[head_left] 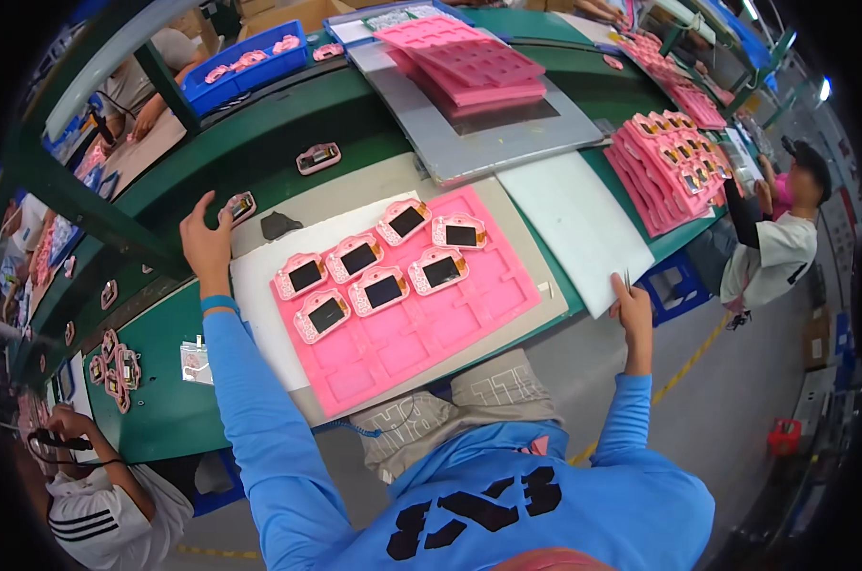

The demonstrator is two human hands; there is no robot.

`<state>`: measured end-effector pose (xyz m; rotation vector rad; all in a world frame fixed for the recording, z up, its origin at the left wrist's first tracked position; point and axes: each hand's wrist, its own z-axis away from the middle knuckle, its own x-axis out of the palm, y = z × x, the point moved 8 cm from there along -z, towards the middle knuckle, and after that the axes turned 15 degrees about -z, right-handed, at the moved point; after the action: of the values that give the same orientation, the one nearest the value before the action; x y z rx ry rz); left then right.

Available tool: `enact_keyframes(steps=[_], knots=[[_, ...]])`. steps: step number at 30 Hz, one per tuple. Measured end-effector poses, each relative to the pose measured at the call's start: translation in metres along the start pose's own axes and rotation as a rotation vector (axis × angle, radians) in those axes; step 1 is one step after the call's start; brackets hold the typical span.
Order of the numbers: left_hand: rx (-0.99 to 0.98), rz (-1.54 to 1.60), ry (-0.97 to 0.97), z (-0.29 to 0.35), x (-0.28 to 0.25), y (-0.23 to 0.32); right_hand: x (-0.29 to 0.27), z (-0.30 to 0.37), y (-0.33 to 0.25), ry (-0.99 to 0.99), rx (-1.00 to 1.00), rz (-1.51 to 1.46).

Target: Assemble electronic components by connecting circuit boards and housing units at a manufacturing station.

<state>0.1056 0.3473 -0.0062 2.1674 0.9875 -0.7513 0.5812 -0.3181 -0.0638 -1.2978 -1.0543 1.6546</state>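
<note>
Seven screen-fitted pink casings [378, 291] occupied the pink tray [377, 348]; its near-edge pockets [347, 383] were unfilled. The left hand [205, 249], grip spread, neared another casing [242, 206] by the worktop's [169, 414] far edge; the right hand [633, 309] pinched tweezers [627, 278].

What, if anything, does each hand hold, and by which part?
The left hand is at the left end of a pink device; grip unclear. The right hand holds a thin dark tool below its exposed tip.
</note>
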Motion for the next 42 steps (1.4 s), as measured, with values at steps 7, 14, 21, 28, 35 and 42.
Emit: enact_keyframes(steps=[7, 14, 21, 28, 35, 42], knots=[[-0.014, 0.141, 0.017, 0.005, -0.022, 0.021, -0.019, 0.028, 0.011, -0.03, -0.136, -0.418], [-0.036, 0.28, -0.094, 0.003, -0.021, 0.01, -0.031, 0.012, -0.024, -0.047, -0.22, -0.817], [0.103, 0.495, -0.136, 0.001, 0.005, 0.039, 0.096, -0.072, -0.126, -0.298, -0.211, -0.957], [0.038, 0.43, -0.23, 0.007, 0.011, 0.007, -0.002, -0.106, -0.137, -0.083, -0.29, -1.1], [0.072, 0.391, -0.229, 0.002, 0.018, 0.014, -0.139, -0.204, -0.139, 0.195, -0.363, -1.084], [0.124, 0.317, -0.212, 0.0, 0.02, 0.015, -0.171, -0.23, -0.082, 0.1, -0.213, -0.839]])
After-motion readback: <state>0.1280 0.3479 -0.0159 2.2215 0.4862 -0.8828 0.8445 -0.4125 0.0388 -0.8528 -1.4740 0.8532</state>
